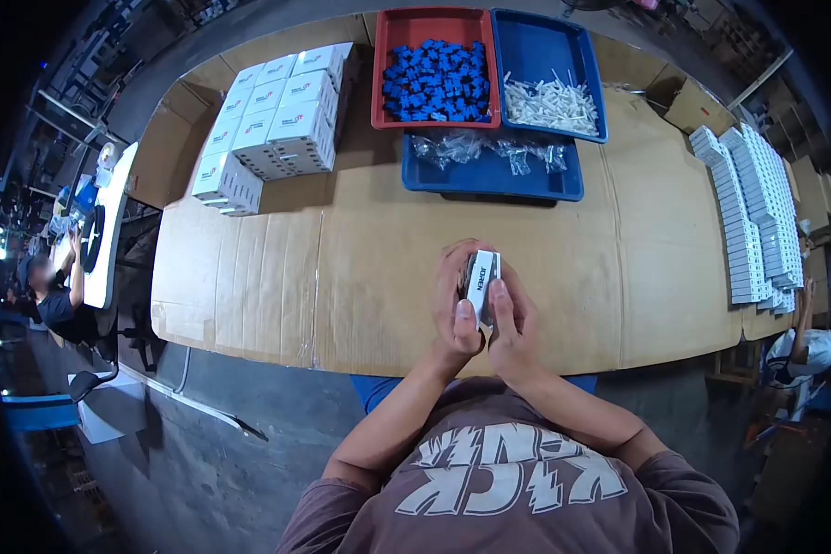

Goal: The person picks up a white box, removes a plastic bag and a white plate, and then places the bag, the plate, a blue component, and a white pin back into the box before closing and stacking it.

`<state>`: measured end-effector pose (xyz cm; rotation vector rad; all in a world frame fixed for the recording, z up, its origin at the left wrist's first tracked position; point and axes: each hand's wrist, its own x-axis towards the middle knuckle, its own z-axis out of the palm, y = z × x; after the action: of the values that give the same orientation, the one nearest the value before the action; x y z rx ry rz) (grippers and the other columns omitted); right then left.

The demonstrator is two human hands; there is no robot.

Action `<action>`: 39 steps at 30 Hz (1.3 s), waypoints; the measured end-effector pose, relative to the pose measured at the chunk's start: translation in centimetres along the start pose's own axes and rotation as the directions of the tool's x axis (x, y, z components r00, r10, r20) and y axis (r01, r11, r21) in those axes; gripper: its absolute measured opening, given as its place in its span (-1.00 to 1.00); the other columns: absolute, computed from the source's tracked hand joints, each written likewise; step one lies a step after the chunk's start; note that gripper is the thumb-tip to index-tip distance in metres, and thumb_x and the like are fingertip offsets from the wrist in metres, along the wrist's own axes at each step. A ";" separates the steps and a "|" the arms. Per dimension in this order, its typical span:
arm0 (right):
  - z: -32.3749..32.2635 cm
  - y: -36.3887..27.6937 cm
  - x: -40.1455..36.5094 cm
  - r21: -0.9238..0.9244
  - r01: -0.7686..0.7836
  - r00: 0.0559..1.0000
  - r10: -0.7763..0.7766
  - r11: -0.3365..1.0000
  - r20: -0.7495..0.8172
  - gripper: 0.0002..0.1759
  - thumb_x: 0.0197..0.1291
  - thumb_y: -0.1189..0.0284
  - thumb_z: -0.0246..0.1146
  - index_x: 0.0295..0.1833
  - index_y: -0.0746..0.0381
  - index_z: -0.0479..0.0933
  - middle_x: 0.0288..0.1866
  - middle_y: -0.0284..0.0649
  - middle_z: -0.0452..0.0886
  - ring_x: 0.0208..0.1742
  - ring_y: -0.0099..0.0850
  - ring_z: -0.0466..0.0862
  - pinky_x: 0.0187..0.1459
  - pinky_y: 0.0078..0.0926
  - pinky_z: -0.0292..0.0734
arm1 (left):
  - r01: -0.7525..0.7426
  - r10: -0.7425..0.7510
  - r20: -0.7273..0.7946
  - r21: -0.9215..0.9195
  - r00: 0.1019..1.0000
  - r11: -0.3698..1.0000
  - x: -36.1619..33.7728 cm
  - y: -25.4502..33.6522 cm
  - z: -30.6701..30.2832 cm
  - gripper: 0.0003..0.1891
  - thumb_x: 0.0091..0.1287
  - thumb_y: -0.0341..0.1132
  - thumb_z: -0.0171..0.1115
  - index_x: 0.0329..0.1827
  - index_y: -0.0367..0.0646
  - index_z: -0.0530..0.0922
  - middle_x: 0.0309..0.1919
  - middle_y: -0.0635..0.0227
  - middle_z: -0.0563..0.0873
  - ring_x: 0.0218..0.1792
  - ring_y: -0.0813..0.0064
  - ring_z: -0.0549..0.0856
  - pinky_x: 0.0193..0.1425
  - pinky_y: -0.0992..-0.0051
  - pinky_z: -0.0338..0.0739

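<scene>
Close in front of my body, above the front part of the cardboard-covered table, I hold a small white box (481, 275) with dark lettering on its face. My left hand (453, 300) wraps around its left side, thumb along the near end. From the other side my right hand (515, 334) grips it, with the thumb pressed on the right edge. The fingers behind the box are partly hidden. Beyond my hands stands a blue tray (489, 185) with clear plastic bags (452, 148) in it.
A red tray (376, 88) of blue parts (437, 81) and a blue tray (595, 83) of white plastic pieces (554, 103) stand at the back. White boxes are stacked at left (286, 120) and right (757, 212). People work at far left (60, 305) and far right (799, 351).
</scene>
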<state>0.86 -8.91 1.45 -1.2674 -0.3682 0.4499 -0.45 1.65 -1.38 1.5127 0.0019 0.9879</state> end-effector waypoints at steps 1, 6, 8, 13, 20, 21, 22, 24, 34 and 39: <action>-0.1 -0.1 0.1 -0.031 0.009 1.000 -0.008 0.999 0.007 -0.44 0.72 0.26 0.03 0.61 0.37 0.32 0.45 -0.18 0.53 0.43 -0.47 0.52 0.43 -0.46 0.41 | -0.014 0.014 -0.001 -0.004 1.000 1.000 -0.2 0.0 0.0 -0.28 0.48 0.12 -0.04 0.32 -0.47 0.48 0.16 -0.14 0.65 0.20 -0.08 0.64 0.32 0.06 0.52; -2.7 0.1 2.1 0.090 -0.165 0.985 0.159 0.982 0.067 -0.40 0.75 0.20 -0.02 0.63 0.41 0.28 0.48 -0.19 0.52 0.40 -0.45 0.56 0.41 -0.47 0.46 | 0.045 -0.046 0.137 0.012 0.989 0.999 -0.9 -0.9 0.1 -0.10 0.49 0.13 0.14 0.65 -0.41 0.15 0.52 -0.19 0.35 0.52 -0.15 0.37 0.61 0.02 0.25; -3.8 -1.5 2.9 0.083 -0.194 0.973 0.181 0.977 0.140 -0.36 0.75 0.17 -0.04 0.67 0.40 0.22 0.57 -0.15 0.45 0.43 -0.38 0.57 0.43 -0.40 0.48 | -0.025 -0.004 0.215 0.128 0.977 0.991 -1.2 -1.9 0.0 -0.06 0.51 0.12 0.15 0.72 -0.38 0.05 0.61 -0.20 0.24 0.61 -0.17 0.27 0.66 0.02 0.16; -5.7 -3.1 2.2 -0.262 -0.002 0.951 0.083 0.965 0.299 -0.18 0.50 0.25 0.32 0.73 0.21 0.18 0.69 -0.03 0.33 0.52 -0.17 0.55 0.40 -0.26 0.56 | 0.417 -0.395 0.139 -0.208 0.908 0.885 -1.1 -0.7 0.0 -0.05 0.62 0.37 -0.11 0.78 -0.20 -0.01 0.65 0.08 0.25 0.63 0.21 0.29 0.69 0.17 0.18; -7.2 -4.9 2.7 -0.671 0.541 0.840 -0.278 0.508 0.466 -0.08 -0.05 0.25 0.62 0.53 0.13 0.55 0.56 0.00 0.44 0.33 -0.08 0.62 0.25 -0.16 0.56 | 0.668 -0.636 0.309 -0.588 0.707 0.456 -0.3 2.8 2.2 -0.21 0.70 0.31 -0.39 0.77 -0.05 0.06 0.53 0.16 0.45 0.51 0.25 0.50 0.60 0.20 0.42; -7.4 -5.1 3.2 -0.663 0.617 0.787 -0.357 0.424 0.504 -0.07 -0.05 0.21 0.61 0.53 0.12 0.55 0.56 0.01 0.44 0.36 -0.05 0.61 0.30 -0.10 0.53 | 0.718 -0.703 0.331 -0.594 0.630 0.363 0.0 3.7 2.5 -0.20 0.69 0.34 -0.40 0.74 -0.05 0.13 0.50 0.15 0.48 0.49 0.25 0.54 0.56 0.19 0.49; -7.6 -5.1 3.7 -0.649 0.684 0.723 -0.428 0.333 0.542 -0.05 -0.06 0.16 0.61 0.53 0.12 0.55 0.56 0.02 0.43 0.38 -0.03 0.59 0.35 -0.05 0.50 | 0.742 -0.728 0.341 -0.582 0.594 0.333 -0.2 4.0 2.7 -0.20 0.69 0.35 -0.40 0.72 -0.06 0.15 0.49 0.15 0.48 0.48 0.25 0.55 0.54 0.20 0.52; -7.9 -4.6 4.6 -0.555 0.720 0.694 -0.432 0.417 0.576 -0.02 -0.07 0.03 0.58 0.52 0.17 0.54 0.57 0.08 0.42 0.47 0.09 0.53 0.49 0.10 0.36 | 0.786 -0.777 0.356 -0.555 0.519 0.271 -0.8 4.4 2.9 -0.20 0.68 0.35 -0.39 0.70 -0.06 0.18 0.48 0.16 0.50 0.47 0.26 0.56 0.49 0.22 0.56; -8.1 -1.6 5.4 -0.368 0.843 0.535 -0.549 0.392 0.642 -0.15 0.40 -0.10 0.26 0.43 0.47 0.49 0.37 0.29 0.57 0.30 0.25 0.67 0.32 0.05 0.60 | 0.809 -0.832 0.345 -0.555 0.434 0.192 -1.9 4.9 2.5 -0.26 0.67 0.35 -0.22 0.62 -0.02 0.27 0.33 0.23 0.59 0.33 0.31 0.64 0.35 0.22 0.64; -8.0 0.4 4.4 -0.372 0.650 0.756 -0.516 0.662 0.402 -0.17 0.56 -0.11 0.08 0.43 0.51 0.48 0.40 0.29 0.58 0.33 0.16 0.69 0.33 -0.10 0.60 | 0.814 -0.782 0.395 -0.532 0.481 0.232 -2.2 3.0 2.0 -0.30 0.70 0.20 -0.08 0.66 -0.12 0.21 0.40 0.23 0.54 0.39 0.30 0.59 0.56 0.22 0.43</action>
<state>8.54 -13.13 -0.92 -1.4876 -1.1541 -0.0627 -2.26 -1.86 0.10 0.6257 0.3458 0.0154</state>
